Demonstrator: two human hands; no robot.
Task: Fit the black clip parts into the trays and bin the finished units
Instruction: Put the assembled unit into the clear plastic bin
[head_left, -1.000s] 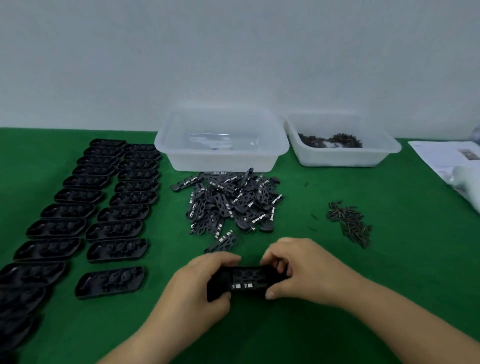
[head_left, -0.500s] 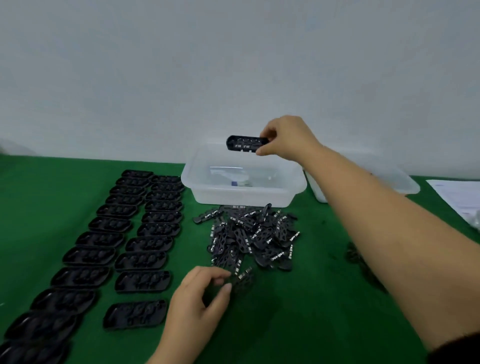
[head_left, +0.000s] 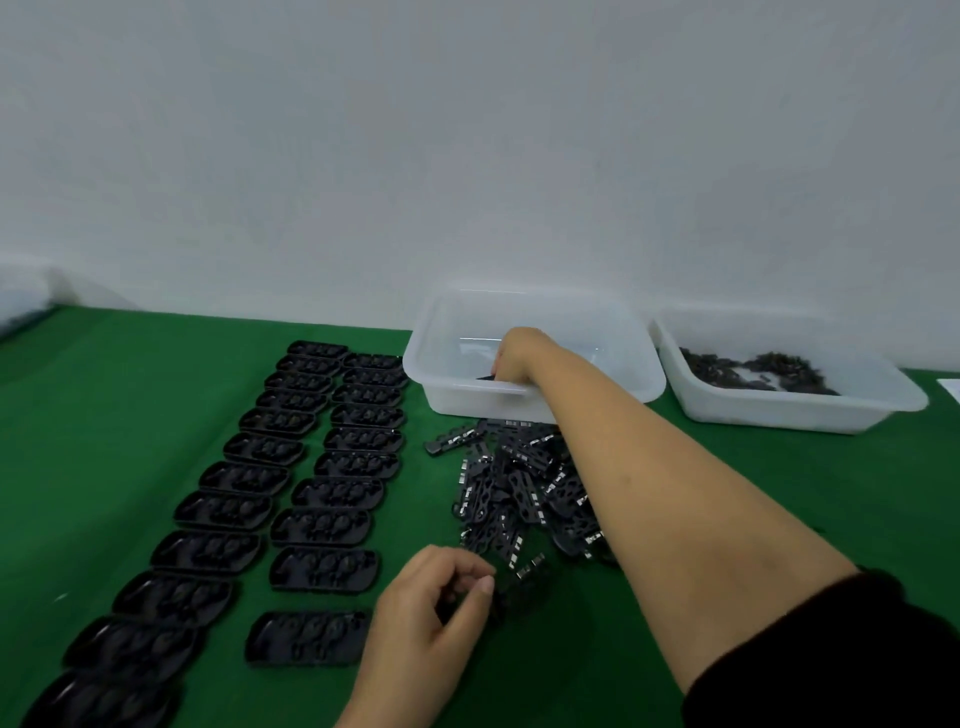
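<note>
Meanwhile, right hand (head_left: 511, 358) reached into clear bin (head_left: 644, 374) at 12 o'clock, grasping finished unit (head_left: 491, 378); left hand (head_left: 431, 613) pinched clip part (head_left: 519, 584) beside pile (head_left: 519, 488).

Person is wearing a black sleeve (head_left: 841, 660) on the right arm, pushed up near the elbow, leaving the forearm bare. Left hand (head_left: 415, 618) and right hand (head_left: 511, 353) are showing bare, ungloved, without rings or watch.

You see a green worktop (head_left: 156, 395) under your hand, a white wall (head_left: 467, 156) beyond, paper (head_left: 950, 388) far right.
</note>
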